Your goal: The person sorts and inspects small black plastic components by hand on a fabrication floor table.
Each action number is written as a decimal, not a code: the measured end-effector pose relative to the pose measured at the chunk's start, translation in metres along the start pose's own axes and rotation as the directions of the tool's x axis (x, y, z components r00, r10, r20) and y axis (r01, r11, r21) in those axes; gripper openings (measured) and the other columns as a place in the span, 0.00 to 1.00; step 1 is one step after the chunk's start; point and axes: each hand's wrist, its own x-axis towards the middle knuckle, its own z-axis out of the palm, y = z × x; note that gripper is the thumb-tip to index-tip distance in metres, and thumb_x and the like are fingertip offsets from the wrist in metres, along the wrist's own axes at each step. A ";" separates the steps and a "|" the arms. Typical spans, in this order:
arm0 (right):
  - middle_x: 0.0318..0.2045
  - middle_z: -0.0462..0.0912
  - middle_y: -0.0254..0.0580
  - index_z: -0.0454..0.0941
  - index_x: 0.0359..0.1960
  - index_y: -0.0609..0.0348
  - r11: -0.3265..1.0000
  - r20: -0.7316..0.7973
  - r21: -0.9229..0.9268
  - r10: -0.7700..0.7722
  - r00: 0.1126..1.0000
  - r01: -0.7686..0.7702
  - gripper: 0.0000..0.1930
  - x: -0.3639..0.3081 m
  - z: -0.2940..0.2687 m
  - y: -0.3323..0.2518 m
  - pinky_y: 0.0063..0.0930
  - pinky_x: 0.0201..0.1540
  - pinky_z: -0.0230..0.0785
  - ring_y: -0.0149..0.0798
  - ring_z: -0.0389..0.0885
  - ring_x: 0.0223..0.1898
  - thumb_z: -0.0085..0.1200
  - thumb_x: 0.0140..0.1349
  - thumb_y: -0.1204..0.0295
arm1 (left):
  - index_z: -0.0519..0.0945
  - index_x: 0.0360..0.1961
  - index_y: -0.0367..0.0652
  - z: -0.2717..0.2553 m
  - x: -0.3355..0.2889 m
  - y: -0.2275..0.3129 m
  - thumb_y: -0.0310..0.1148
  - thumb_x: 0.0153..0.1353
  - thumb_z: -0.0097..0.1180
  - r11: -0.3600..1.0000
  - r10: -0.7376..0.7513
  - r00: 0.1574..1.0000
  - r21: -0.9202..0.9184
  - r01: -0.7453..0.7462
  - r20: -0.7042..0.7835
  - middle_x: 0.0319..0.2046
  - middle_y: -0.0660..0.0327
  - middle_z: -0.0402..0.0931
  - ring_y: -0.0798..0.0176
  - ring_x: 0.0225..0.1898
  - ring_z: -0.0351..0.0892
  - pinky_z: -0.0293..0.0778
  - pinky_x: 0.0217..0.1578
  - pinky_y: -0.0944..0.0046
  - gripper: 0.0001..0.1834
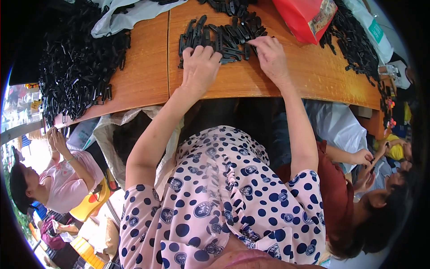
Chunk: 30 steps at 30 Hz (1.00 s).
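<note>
Small, long black plastic pieces lie in a loose pile on the wooden table in front of me. At the pile's near left side, my left hand rests with its fingers bent and slightly apart over the pieces. Its fingertips touch the pile and I see nothing gripped in them. My right hand is at the pile's right edge, with thumb and fingers drawn together around a black piece. The hand partly hides that piece.
A big heap of black pieces covers the table's left side, below a white plastic bag. A red bag stands at the far right, beside more black pieces. An open woven sack hangs below the edge. People sit on both sides.
</note>
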 end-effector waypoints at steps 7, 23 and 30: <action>0.36 0.72 0.35 0.79 0.41 0.48 0.933 0.269 -0.251 -0.188 0.945 0.257 0.14 0.004 -0.018 -0.016 0.31 0.42 0.67 0.38 0.73 0.42 0.51 0.52 0.76 | 0.77 0.30 0.45 0.001 0.003 0.007 0.28 0.48 0.62 0.995 0.097 0.990 0.012 -0.099 0.106 0.30 0.62 0.73 0.56 0.38 0.73 0.66 0.38 0.59 0.07; 0.39 0.77 0.43 0.76 0.42 0.64 0.705 0.002 0.624 0.429 0.903 -0.336 0.13 -0.035 0.010 -0.044 0.23 0.40 0.74 0.35 0.80 0.37 0.47 0.58 0.88 | 0.73 0.51 0.37 -0.015 -0.018 0.019 0.31 0.67 0.49 -0.557 -0.232 0.619 -0.624 0.548 0.751 0.40 0.57 0.78 0.69 0.33 0.76 0.71 0.31 0.74 0.14; 0.35 0.79 0.40 0.78 0.40 0.65 0.791 0.036 0.429 0.468 0.883 -0.437 0.10 -0.040 0.006 -0.045 0.22 0.40 0.73 0.32 0.80 0.37 0.57 0.55 0.82 | 0.73 0.54 0.34 -0.013 -0.023 0.024 0.34 0.67 0.50 -0.421 -0.308 0.585 -0.659 0.624 0.750 0.41 0.57 0.77 0.66 0.34 0.78 0.73 0.33 0.72 0.18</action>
